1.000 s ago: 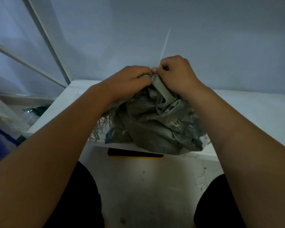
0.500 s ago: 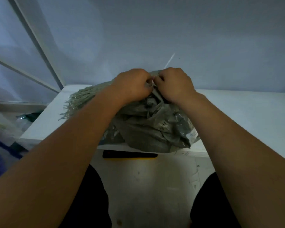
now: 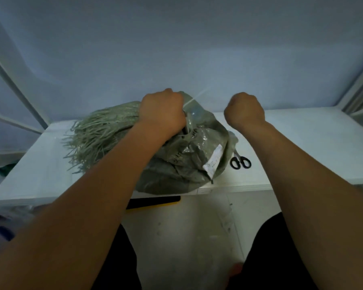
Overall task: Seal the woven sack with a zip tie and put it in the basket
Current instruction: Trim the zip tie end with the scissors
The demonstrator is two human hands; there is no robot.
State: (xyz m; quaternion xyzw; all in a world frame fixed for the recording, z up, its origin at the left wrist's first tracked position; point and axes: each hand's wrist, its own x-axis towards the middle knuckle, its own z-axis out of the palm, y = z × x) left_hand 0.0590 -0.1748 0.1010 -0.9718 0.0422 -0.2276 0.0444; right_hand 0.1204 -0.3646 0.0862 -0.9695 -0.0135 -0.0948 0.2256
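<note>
- The crumpled grey-green woven sack (image 3: 182, 160) is lying on the white tabletop (image 3: 302, 143), near its front edge, with its frayed fringe of loose strands (image 3: 99, 135) spreading out to the left.
- The left hand (image 3: 162, 114) is gripping the sack's gathered neck, fingers curled round it.
- The thin pale zip tie (image 3: 197, 96) is sticking up and rightward from beside that hand.
- The right hand (image 3: 244, 110) is hovering apart from the sack, curled into a fist, with nothing showing in it.
- The black-handled scissors (image 3: 240, 162) are lying just beside the sack's right side.
</note>
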